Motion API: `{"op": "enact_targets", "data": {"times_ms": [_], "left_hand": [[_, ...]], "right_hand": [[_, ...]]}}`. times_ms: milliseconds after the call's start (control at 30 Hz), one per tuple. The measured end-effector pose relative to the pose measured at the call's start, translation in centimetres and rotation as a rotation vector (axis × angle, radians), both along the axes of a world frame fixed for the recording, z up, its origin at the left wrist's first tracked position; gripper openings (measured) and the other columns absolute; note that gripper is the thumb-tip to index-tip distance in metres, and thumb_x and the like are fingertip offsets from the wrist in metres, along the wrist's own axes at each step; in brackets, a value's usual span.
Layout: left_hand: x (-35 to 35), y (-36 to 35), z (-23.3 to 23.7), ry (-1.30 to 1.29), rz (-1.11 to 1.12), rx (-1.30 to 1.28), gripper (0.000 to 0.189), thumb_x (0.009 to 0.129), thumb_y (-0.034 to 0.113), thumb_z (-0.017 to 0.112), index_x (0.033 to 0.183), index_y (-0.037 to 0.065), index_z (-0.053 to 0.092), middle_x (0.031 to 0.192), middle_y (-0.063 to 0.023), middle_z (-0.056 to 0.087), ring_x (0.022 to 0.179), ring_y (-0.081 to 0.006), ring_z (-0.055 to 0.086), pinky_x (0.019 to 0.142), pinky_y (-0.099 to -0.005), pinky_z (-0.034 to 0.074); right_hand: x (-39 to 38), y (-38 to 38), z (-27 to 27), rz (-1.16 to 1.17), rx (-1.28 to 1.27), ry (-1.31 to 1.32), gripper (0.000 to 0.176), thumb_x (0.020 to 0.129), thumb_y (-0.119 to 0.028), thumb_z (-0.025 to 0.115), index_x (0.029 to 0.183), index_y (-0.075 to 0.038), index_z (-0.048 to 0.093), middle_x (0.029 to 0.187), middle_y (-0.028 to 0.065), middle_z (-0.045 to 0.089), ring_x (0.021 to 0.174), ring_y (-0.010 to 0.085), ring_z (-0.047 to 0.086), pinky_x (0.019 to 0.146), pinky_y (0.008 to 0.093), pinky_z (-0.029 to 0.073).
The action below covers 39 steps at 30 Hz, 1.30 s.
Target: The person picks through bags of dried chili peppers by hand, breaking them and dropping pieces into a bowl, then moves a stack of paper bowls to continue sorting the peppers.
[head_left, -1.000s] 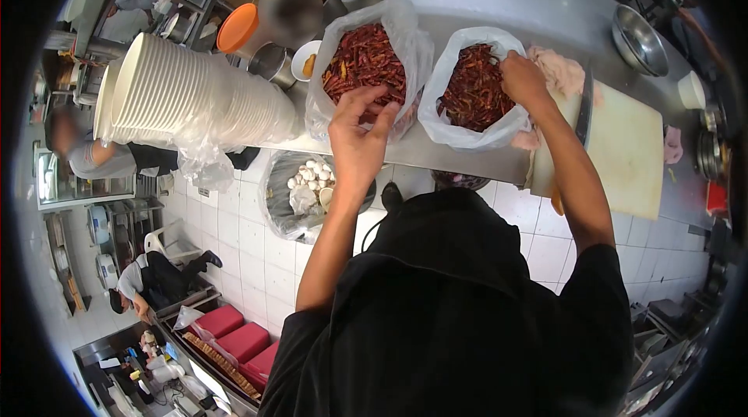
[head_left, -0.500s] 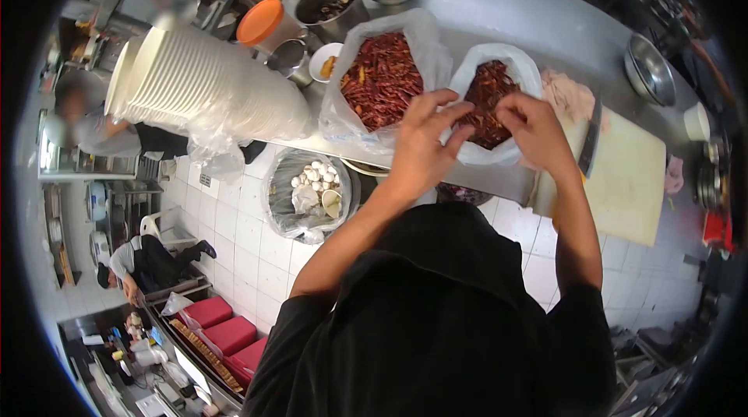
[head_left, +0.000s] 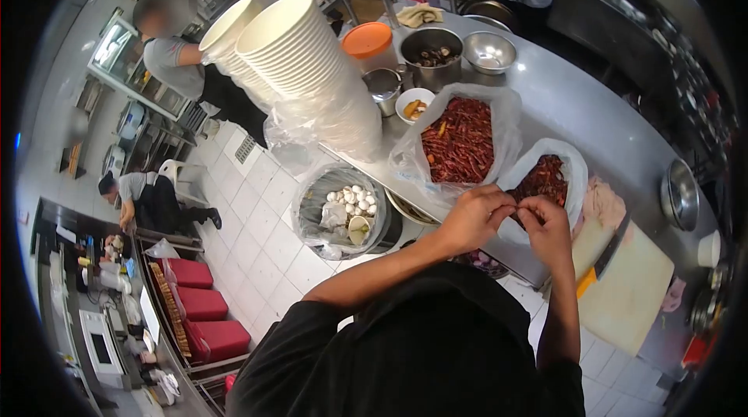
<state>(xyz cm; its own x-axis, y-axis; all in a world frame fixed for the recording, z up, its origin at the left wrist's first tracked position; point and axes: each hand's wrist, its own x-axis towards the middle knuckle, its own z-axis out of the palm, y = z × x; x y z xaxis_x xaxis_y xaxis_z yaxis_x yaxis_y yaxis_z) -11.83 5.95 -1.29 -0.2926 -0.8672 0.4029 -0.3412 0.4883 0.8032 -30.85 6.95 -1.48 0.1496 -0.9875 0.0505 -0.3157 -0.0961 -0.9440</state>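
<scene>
My left hand (head_left: 477,220) and my right hand (head_left: 547,232) meet at the fingertips over the near edge of a smaller plastic bag (head_left: 575,164). Both are closed in a pinch on what looks like a dried chili, mostly hidden by the fingers. Dark red dried chilies (head_left: 545,176) fill that bag. Left of it, a larger clear bag (head_left: 506,117) stands open, full of brighter red dried chilies (head_left: 460,140). To the right of my right hand, a knife (head_left: 612,249) with a yellow handle lies on a white cutting board (head_left: 635,285).
Stacked white tubs (head_left: 300,66) in plastic stand at the counter's left end. Behind the chilies are a steel pot (head_left: 431,59), a steel bowl (head_left: 489,52) and an orange-lidded container (head_left: 368,42). A lined bin (head_left: 304,211) sits below. Other people (head_left: 175,66) are at left and behind.
The view has turned, so the counter appears further right and lower. My hands, apart over the chilies before, have come together at the fingertips near the bag's front edge.
</scene>
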Motion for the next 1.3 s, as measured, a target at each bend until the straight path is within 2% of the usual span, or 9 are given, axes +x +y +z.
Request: {"op": "enact_targets", "data": {"times_ms": [233,433,467,800,933,1100,1167,1267,1300], "left_hand": [[2.5,-0.5,0.4,0.015,-0.171,0.077,0.007,0.084,0.002,0.069,0.091,0.0,0.071,0.082,-0.0159,0.065,0.079,-0.0334,0.065,0.07,-0.0413,0.051],[4.1,-1.7,0.6,-0.014,-0.294,0.162,0.01,0.083,-0.002,0.071,0.093,-0.001,0.07,0.085,-0.0115,0.068,0.079,-0.0217,0.066,0.071,-0.033,0.051],[4.5,-2.0,0.5,-0.025,-0.247,0.165,0.009,0.083,-0.002,0.07,0.092,0.0,0.071,0.081,-0.0137,0.066,0.073,-0.0281,0.065,0.065,-0.0359,0.05],[8.0,-8.1,-1.8,-0.213,0.172,0.048,0.02,0.083,0.002,0.073,0.103,-0.001,0.073,0.102,-0.014,0.071,0.087,-0.0224,0.068,0.074,-0.0315,0.052],[10.3,-5.0,5.4,-0.1,0.112,-0.059,0.027,0.08,0.002,0.076,0.107,0.003,0.074,0.115,-0.0127,0.07,0.095,-0.0226,0.068,0.083,-0.0316,0.052],[24.1,-3.8,19.5,-0.127,0.773,-0.618,0.03,0.08,0.003,0.077,0.11,0.004,0.072,0.111,-0.0113,0.072,0.101,-0.0209,0.066,0.091,-0.0344,0.05],[29.8,-5.6,22.8,-0.482,0.887,-0.763,0.037,0.083,0.016,0.078,0.118,0.006,0.07,0.116,-0.0102,0.071,0.105,-0.0228,0.064,0.093,-0.0343,0.047],[37.1,-10.0,23.7,-0.585,0.719,-0.555,0.043,0.083,0.019,0.078,0.118,-0.004,0.067,0.128,-0.0211,0.064,0.118,-0.0296,0.062,0.102,-0.0359,0.045],[40.1,-11.7,23.1,-0.627,0.703,-0.58,0.036,0.086,0.019,0.075,0.114,-0.002,0.069,0.115,-0.0186,0.069,0.108,-0.0239,0.065,0.094,-0.0343,0.047]], "right_hand": [[0.5,-0.4,0.4,0.186,0.044,-0.029,0.007,0.086,-0.001,0.062,0.091,0.002,0.065,0.076,0.0069,0.062,0.067,0.013,0.057,0.063,0.0273,0.045],[0.5,-0.5,0.8,0.218,0.096,-0.013,0.007,0.09,-0.003,0.059,0.092,0.0,0.065,0.075,0.0023,0.062,0.066,0.0089,0.055,0.061,0.0253,0.045],[0.4,-0.4,0.8,0.198,0.09,0.011,0.007,0.091,-0.002,0.058,0.093,-0.001,0.065,0.077,0.0012,0.062,0.068,0.008,0.055,0.06,0.0247,0.045],[0.2,0.1,0.1,-0.1,0.163,-0.157,0.011,0.097,-0.009,0.056,0.1,-0.002,0.064,0.079,0.002,0.061,0.068,0.0084,0.053,0.062,0.0234,0.044],[1.4,0.3,0.6,-0.107,0.134,-0.097,0.011,0.097,-0.009,0.057,0.098,-0.001,0.064,0.077,0.002,0.061,0.067,0.0079,0.053,0.062,0.0235,0.044],[3.8,0.4,0.2,-0.031,0.151,-0.084,0.01,0.094,-0.008,0.059,0.096,0.0,0.065,0.076,0.002,0.062,0.065,0.0077,0.054,0.061,0.024,0.045],[5.3,0.0,0.3,0.01,0.172,-0.098,0.01,0.093,-0.007,0.06,0.095,0.001,0.065,0.077,0.0021,0.062,0.065,0.0077,0.055,0.061,0.024,0.046],[7.9,-0.6,0.9,0.072,0.187,-0.114,0.01,0.093,-0.007,0.06,0.095,0.001,0.065,0.077,0.0024,0.064,0.066,0.0079,0.056,0.062,0.0241,0.047],[8.7,-0.8,1.1,0.086,0.182,-0.119,0.01,0.092,-0.007,0.06,0.095,0.001,0.065,0.076,0.0025,0.064,0.066,0.008,0.057,0.062,0.024,0.047]]}}
